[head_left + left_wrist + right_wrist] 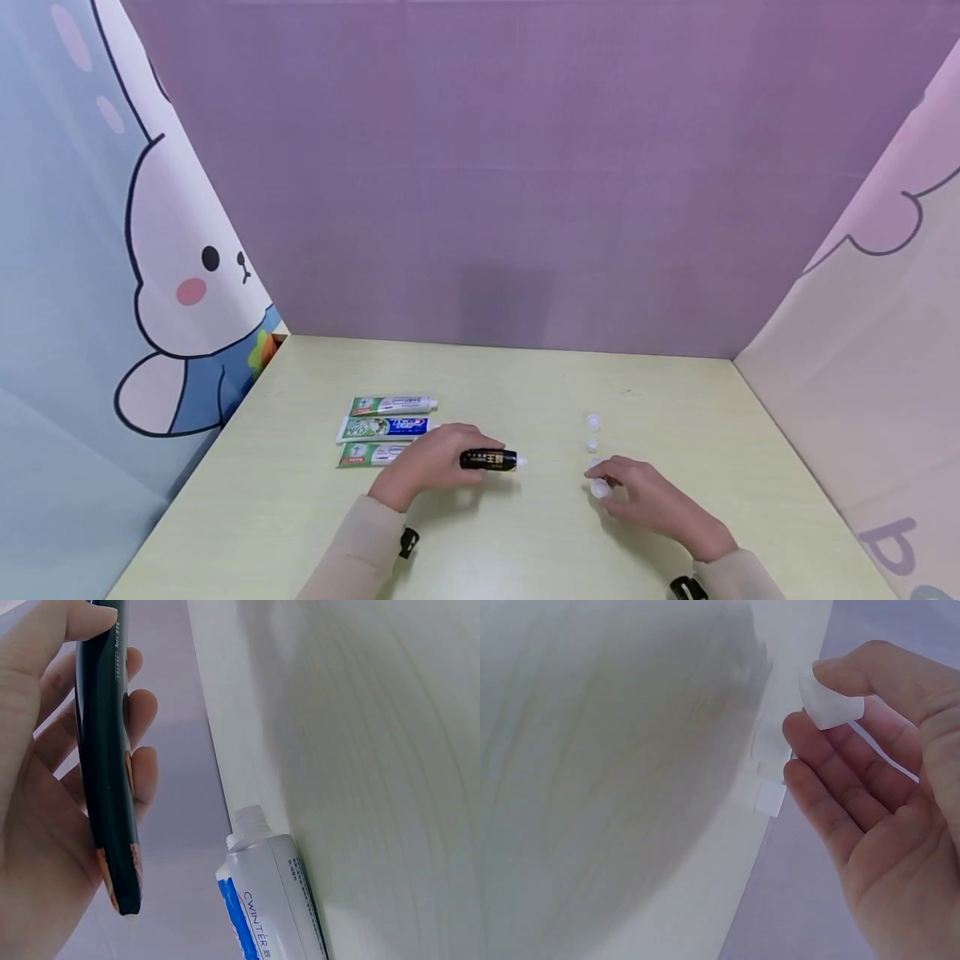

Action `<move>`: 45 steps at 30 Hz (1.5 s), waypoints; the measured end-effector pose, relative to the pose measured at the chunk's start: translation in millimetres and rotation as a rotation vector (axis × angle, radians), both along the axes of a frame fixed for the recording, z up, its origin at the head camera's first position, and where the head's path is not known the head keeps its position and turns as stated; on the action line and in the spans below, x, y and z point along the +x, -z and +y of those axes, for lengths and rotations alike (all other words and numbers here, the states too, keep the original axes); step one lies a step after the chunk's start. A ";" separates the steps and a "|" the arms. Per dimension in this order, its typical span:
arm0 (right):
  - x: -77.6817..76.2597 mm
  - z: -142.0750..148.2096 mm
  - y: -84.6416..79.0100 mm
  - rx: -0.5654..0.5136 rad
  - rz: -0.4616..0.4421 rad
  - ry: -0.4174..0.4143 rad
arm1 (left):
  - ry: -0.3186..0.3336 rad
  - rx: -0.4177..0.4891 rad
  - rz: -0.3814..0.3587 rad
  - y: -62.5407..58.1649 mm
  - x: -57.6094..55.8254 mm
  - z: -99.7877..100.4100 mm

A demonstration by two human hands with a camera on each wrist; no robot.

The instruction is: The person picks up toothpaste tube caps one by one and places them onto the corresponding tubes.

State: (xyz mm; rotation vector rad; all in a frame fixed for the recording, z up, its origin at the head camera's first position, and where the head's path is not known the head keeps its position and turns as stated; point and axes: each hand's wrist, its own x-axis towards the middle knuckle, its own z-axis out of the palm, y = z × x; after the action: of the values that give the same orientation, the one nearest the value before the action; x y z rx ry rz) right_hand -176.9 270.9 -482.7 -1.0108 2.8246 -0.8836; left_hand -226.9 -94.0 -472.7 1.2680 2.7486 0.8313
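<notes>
My left hand [438,457] grips a black toothpaste tube [487,460] with gold lettering, its bare white nozzle [522,462] pointing right. In the left wrist view the thumb lies on one face of the tube [105,757] and the fingers curl behind it. Between thumb and fingertips, my right hand [643,498] pinches a white cap [831,703] over the table. Tube and cap are apart. Close by the right fingertips, other white caps stand in a row, one of them a larger cap [593,422] and one a small cap [592,446].
Left of the left hand lie a green-and-white toothpaste tube [392,406], a blue-and-green tube [384,428] and another green-and-white tube [367,455], partly behind the hand. A purple cloth panel [510,183] rises at the table's [510,383] far edge, with printed curtains at both sides.
</notes>
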 end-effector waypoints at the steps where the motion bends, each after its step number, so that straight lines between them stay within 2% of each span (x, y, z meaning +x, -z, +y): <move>1: -0.2 -1.0 -0.5 -0.013 -0.010 0.003 | -0.002 -0.004 -0.003 -0.2 0.0 0.4; 5: -1.6 -4.5 -2.0 -0.054 -0.041 0.005 | -0.007 -0.011 -0.020 -0.4 -0.2 1.4; 10: -3.9 -8.3 -3.1 -0.081 -0.006 -0.008 | -0.003 -0.009 -0.030 -0.7 0.0 1.7; 16: -5.5 -14.0 -5.7 -0.103 0.023 -0.017 | 0.020 0.006 -0.002 -0.9 0.2 2.4; 23: -8.6 -21.5 -6.4 -0.115 0.046 0.006 | 0.018 -0.004 -0.009 -1.0 0.0 3.4; 34: -14.6 -34.5 -6.4 -0.201 0.087 -0.018 | 0.021 -0.006 0.011 -4.0 0.5 6.5; 45: -18.5 -48.0 -4.8 -0.237 0.078 -0.056 | 0.026 -0.012 0.005 -1.3 0.4 9.4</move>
State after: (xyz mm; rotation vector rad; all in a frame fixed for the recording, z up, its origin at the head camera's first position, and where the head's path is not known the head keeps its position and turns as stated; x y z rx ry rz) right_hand -195.4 222.9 -477.9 -1.1667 2.7866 -1.2215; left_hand -226.4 -84.6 -471.4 1.3020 2.7308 0.8098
